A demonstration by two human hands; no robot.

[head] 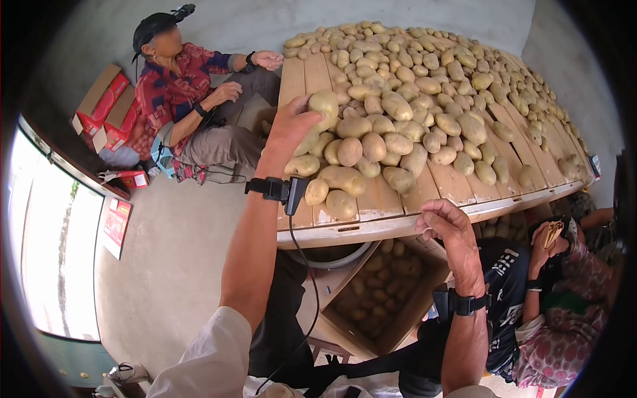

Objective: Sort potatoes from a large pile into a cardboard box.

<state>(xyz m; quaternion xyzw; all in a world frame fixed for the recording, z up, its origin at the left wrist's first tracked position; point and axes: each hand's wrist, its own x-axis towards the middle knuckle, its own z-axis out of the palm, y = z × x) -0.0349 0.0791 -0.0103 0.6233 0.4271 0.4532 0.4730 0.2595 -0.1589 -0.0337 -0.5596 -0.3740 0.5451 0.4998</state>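
My left hand [291, 122] grips a pale yellow potato [324, 105] between thumb and fingers, over the near left part of the potato pile [393, 104]. The potatoes lie spread on a table of wooden planks [380, 199]. At the table's near edge is my right hand [445, 221], its fingers curled and the thumb close to them; whether it holds something small cannot be told. Both wrists wear black straps, and a cable hangs from the left one.
Below the table edge, a cardboard box [398, 338] holds more potatoes. Another person [174, 94] sits at the table's left end, near red cartons [107, 107]. At the right sits a further person [562, 318]. A loose red and white carton piece [117, 226] lies on the floor.
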